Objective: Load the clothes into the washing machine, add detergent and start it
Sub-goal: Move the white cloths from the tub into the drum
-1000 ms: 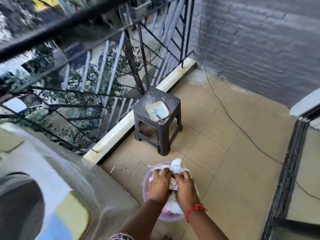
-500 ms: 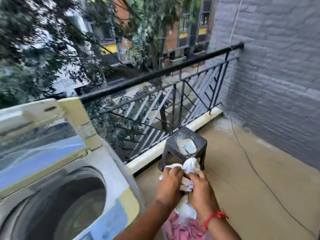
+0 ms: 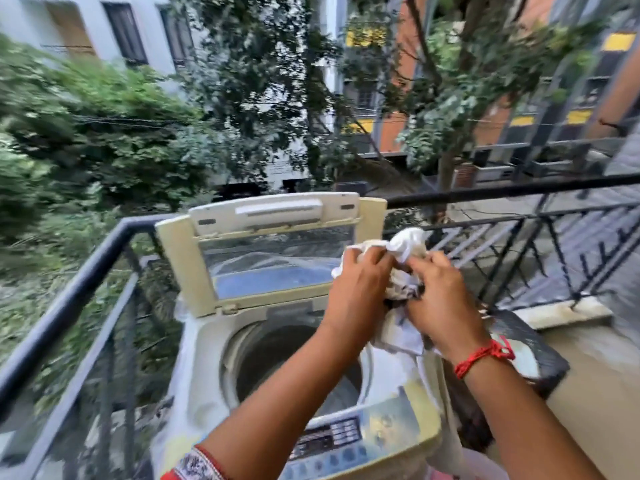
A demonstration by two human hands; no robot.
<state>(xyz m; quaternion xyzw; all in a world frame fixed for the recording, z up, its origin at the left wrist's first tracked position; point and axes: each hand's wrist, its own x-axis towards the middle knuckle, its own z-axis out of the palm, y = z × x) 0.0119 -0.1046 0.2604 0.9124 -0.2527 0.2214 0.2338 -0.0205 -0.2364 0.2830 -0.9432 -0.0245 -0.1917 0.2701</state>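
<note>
A top-loading washing machine stands on the balcony with its lid raised and the dark drum open below. Both my hands hold a bundle of white and dark clothes just above the drum's right rim. My left hand grips the bundle's left side. My right hand, with a red thread on the wrist, grips its right side. Cloth hangs down under my hands. The control panel runs along the machine's near edge.
A black metal railing runs close behind and left of the machine, and continues along the right. A dark woven stool stands right of the machine on the tiled floor. Trees and buildings lie beyond.
My hands lifted the clothes bundle from the pink tub on the floor up and left, over the machine's open top. My view swung from the floor to the machine.
</note>
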